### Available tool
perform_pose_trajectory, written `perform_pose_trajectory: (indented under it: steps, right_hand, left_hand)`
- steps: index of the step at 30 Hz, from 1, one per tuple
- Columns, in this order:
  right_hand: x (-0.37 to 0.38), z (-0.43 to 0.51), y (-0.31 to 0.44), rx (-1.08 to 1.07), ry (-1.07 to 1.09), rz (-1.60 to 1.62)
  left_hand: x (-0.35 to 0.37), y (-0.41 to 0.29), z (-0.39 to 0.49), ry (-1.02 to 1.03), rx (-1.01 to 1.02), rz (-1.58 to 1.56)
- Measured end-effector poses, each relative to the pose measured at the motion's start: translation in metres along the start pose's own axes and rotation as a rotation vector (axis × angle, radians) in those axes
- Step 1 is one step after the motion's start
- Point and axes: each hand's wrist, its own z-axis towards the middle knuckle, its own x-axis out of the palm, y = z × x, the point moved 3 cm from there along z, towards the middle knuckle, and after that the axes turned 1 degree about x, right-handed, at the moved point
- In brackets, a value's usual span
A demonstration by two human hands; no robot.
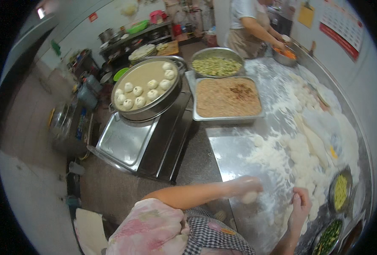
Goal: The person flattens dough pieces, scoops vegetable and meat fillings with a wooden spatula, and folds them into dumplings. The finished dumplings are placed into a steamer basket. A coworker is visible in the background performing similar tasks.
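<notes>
My left hand [247, 186], blurred, has its fingers closed around a round piece of white dough [249, 197] at the near edge of the floured steel table [236, 153]. To its right, my right hand [301, 199] hovers or rests by the flour, fingers curled in towards the thumb, with nothing visible in it. Beside and beyond the right hand lie many flattened white dough pieces [298, 153], dusted with flour. A deep rectangular metal tray of pinkish-brown filling [228, 97] sits on the table further off, with a wide metal bowl of chopped green filling [217, 65] behind it.
Left stands a round steamer [147, 111] with several buns, above an empty metal tray [128, 140]. Bowls of light-green filling [340, 193] and dark-green filling [328, 237] flank the table's right edge. A co-worker [250, 25] reaches over a bowl of orange filling [284, 57] at the far end.
</notes>
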Motion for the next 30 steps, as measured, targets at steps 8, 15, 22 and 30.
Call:
perform_pose_trajectory:
  steps: [8,15,22,30]
  right_hand:
    - [0.132,-0.013,-0.061,0.494,0.340,0.163]
    - [0.273,0.000,-0.041,0.732,0.643,0.098]
    - [0.310,0.020,-0.009,0.806,0.519,-0.119]
    - [0.268,-0.013,-0.030,0.539,0.326,-0.002]
  left_hand:
    - [-0.221,0.019,-0.131,-0.541,0.309,-0.722]
    - [-0.511,-0.084,-0.227,-1.151,0.857,-0.803]
    - [-0.706,-0.141,-0.248,-1.610,-0.026,0.980]
    - [-0.681,-0.247,-0.153,-1.159,0.692,0.844]
